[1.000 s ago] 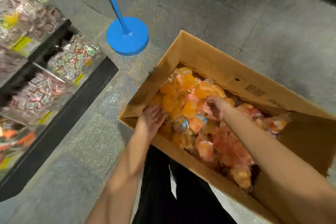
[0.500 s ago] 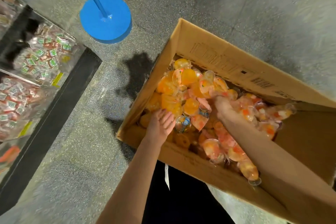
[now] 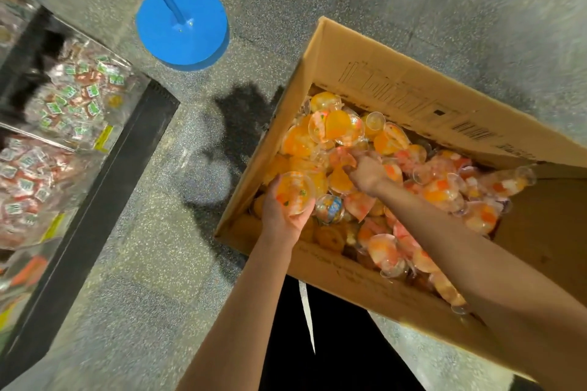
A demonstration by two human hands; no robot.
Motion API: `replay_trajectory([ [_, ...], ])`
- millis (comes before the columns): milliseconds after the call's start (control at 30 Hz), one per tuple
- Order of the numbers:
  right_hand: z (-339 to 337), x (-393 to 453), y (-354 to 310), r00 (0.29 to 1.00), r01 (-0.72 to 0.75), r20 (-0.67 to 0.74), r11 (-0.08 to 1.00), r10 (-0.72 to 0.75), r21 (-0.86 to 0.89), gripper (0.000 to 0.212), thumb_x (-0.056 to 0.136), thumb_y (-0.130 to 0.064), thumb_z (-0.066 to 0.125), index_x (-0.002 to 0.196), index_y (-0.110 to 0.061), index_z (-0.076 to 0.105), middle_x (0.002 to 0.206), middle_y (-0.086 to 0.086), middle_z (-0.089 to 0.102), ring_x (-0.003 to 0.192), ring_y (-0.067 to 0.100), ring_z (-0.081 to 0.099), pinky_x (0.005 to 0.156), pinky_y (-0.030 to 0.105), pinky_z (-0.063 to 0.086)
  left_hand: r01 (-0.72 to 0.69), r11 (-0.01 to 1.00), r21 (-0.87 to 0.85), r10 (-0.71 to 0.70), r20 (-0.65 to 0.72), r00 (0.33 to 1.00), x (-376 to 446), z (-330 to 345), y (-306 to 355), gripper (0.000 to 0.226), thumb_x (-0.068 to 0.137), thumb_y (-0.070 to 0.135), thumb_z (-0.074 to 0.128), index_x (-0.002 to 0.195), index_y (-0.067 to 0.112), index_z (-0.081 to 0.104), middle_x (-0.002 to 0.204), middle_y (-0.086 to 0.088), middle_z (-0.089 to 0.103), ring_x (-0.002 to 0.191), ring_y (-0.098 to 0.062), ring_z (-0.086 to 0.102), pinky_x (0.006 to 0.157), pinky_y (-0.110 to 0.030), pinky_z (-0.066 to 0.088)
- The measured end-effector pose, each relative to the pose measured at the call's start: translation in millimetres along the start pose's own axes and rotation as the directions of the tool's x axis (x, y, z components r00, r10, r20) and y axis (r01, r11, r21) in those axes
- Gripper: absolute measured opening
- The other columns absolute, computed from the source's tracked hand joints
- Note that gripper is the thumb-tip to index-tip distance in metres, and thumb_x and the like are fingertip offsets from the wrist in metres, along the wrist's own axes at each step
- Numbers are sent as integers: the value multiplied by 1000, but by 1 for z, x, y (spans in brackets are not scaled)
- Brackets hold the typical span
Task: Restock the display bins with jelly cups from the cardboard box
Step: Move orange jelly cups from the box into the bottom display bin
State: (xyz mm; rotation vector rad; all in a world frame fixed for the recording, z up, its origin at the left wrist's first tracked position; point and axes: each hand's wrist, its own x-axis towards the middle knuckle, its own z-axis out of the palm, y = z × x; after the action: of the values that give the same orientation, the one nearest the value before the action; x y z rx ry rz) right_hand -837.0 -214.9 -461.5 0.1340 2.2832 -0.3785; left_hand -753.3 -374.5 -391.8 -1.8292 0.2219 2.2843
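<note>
Orange jelly cups (image 3: 390, 168) fill the cardboard box (image 3: 397, 92) on the floor. The left hand (image 3: 286, 213) cups one jelly cup (image 3: 293, 190) at the near-left corner; the right hand (image 3: 365, 171) digs mid-pile, probably pinching one, hard to tell. I'd grab a handful each before turning to the display bins (image 3: 73, 98) on the left.

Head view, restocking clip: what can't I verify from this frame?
- Right hand: fingers buried among jelly cups, so its grip is unclear.
- Cardboard box: right end cut off by the frame edge; print blurred.
- Display bins: cut off at the left edge, labels blurred.
- Left hand holds an orange jelly cup; its lid print is too small to read.
</note>
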Motion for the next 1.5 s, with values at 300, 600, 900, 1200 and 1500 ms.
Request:
replay_trajectory([
  [300,33,2,-6,981,-22,-195,988,-9,-156,58,83,-1,62,134,-6,36,136,24,37,117,42,48,85,39,45,-8,973,229,10,-11,1000,19,-10,-1,45,87,32,66,123,9,51,121,-19,57,107,-35,59,74,-42,53],
  [600,36,-100,76,800,-124,-24,204,600,971,20,96,-10,41,95,-6,61,87,15,64,84,35,64,73,43,54,-45,849,527,-9,101,995,-21,-5,-24,26,95,40,51,95,16,60,73,-4,71,64,-17,68,68,-28,51],
  [900,-9,-278,131,948,314,-105,-841,299,441,6,71,-13,58,73,-8,58,49,-1,49,36,7,41,36,16,34,-68,594,802,-183,217,959,-93,15,-163,47,88,44,58,120,10,58,111,-14,64,90,-24,62,63,-36,58],
  [1200,53,-453,248,733,654,-288,-755,617,46,34,98,-6,23,75,-9,48,64,2,51,45,8,38,40,17,33,-173,392,904,-477,360,802,-189,-68,-359,22,93,37,54,94,17,63,87,-6,70,88,-21,61,83,-40,49],
  [1500,178,-607,370,469,877,-97,-476,878,-70,30,102,-16,25,80,-12,46,63,3,48,46,8,40,41,17,34,-188,82,979,-768,182,614,-254,-229,-515,19,94,3,46,87,8,63,87,-8,62,83,-17,56,79,-29,49],
])
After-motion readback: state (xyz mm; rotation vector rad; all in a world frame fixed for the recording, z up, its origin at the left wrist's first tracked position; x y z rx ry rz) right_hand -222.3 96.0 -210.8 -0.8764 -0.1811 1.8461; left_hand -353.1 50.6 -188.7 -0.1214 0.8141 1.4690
